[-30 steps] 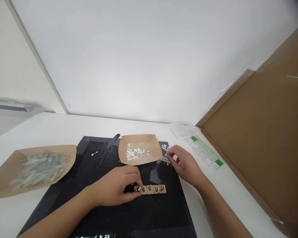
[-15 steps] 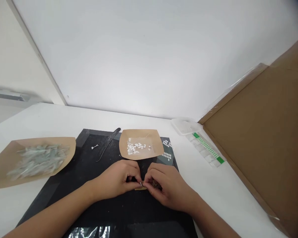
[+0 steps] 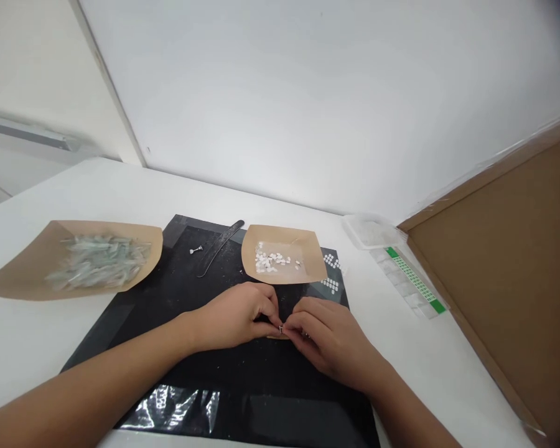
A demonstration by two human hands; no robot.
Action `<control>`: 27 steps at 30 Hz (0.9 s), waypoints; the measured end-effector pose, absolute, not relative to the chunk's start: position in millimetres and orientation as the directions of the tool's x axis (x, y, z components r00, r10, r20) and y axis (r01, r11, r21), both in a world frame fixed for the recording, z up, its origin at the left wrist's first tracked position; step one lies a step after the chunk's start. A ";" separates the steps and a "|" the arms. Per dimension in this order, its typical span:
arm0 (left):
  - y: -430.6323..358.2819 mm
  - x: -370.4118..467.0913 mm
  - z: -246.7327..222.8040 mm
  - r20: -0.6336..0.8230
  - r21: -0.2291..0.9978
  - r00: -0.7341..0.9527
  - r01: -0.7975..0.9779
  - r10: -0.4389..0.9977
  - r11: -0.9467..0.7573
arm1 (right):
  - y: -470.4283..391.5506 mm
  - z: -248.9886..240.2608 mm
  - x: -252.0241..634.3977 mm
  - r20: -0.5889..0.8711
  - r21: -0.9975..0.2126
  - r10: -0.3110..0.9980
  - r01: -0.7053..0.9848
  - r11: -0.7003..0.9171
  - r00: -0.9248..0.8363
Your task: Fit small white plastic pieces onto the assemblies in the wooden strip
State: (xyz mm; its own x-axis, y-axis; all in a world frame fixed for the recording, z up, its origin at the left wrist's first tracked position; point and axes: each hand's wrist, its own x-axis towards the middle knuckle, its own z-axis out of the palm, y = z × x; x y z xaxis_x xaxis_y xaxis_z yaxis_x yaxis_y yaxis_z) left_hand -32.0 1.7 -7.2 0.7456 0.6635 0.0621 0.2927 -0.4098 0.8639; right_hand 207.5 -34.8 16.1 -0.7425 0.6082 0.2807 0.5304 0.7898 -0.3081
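On the black mat (image 3: 242,373), the left hand (image 3: 237,316) has thumb and forefinger closed on a small metal piece (image 3: 280,329) at a tan strip (image 3: 275,338), mostly covered by fingers. The right hand (image 3: 333,336) pinches its fingertips together just beside it, any hold too small to tell. Beyond sit a cardboard tray (image 3: 284,234) of white bits (image 3: 267,261), then white counter (image 3: 200,195) and wall (image 3: 284,93).

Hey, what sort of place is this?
Likely a small craft workspace: a white table, a black mat on it, and a brown tray holding small white pieces.
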 end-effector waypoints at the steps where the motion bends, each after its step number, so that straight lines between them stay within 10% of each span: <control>1: 1.7 -32.2 -7.4 0.063 0.863 0.746 0.292 0.663 -0.411 | -34.8 16.5 207.2 0.284 -0.300 0.604 0.530 0.793 -0.744; 27: 1.2 -34.5 -8.5 0.027 0.869 0.724 0.324 0.689 -0.375 | -35.7 12.7 206.3 0.330 -0.215 0.570 0.528 0.822 -0.752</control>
State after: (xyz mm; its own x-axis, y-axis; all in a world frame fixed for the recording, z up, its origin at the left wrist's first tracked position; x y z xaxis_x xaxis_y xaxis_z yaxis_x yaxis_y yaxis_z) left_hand -34.5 1.2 -8.5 0.7243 0.6890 0.0270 0.3242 -0.3749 0.8685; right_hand 206.3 -35.7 12.7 -0.7524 0.5701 0.3299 0.5282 0.8215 -0.2148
